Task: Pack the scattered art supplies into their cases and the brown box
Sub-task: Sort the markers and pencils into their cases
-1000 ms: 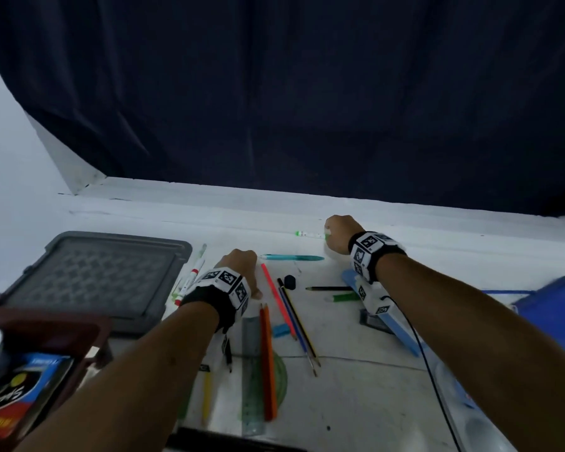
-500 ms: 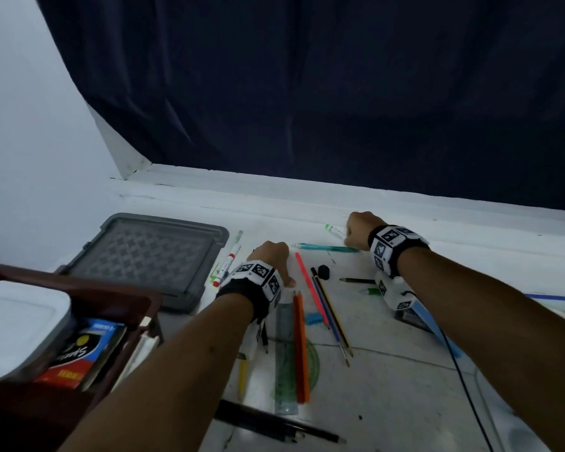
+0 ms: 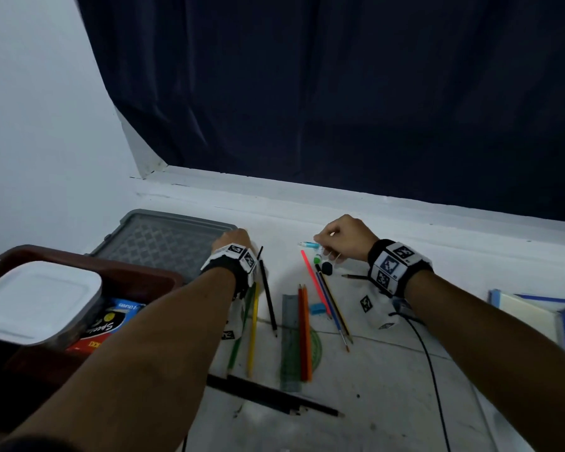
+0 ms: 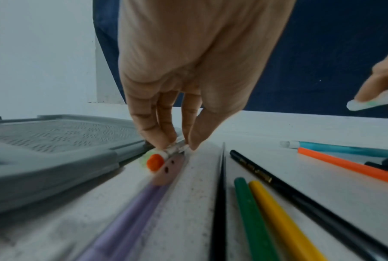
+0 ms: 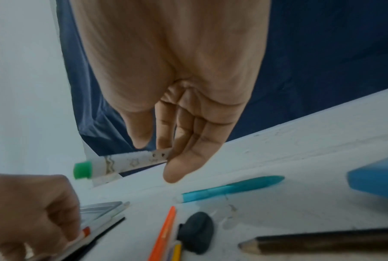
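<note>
White tabletop [image 3: 388, 370] is lying before a dark blue curtain [image 3: 340, 93], and we are noting scattered supplies across it. In the head view, the left hand [image 3: 232, 239] is reaching to the grey case [image 3: 163, 236] at 10 o'clock; the brown box [image 3: 137, 275] is sitting at 8 o'clock with a white lid [image 3: 36, 298] in it. The right hand [image 3: 343, 238] is working at 1 o'clock above a teal pen [image 3: 309, 245]. A green ruler [image 3: 290, 340] and orange pencils [image 3: 305, 331] are lying at centre.

In the left wrist view, the left hand's fingers [image 4: 152, 123] are pinching an orange-capped marker [image 4: 164, 155] just beside the case edge; green pencil [image 4: 253, 217] and yellow pencil [image 4: 284, 222] are lying at 5 o'clock.

In the right wrist view, the right hand's fingers [image 5: 188, 159] are gripping a green-capped marker [image 5: 121, 163], held clear of the table, with a black eraser [image 5: 196, 232] at 6 o'clock.
</note>
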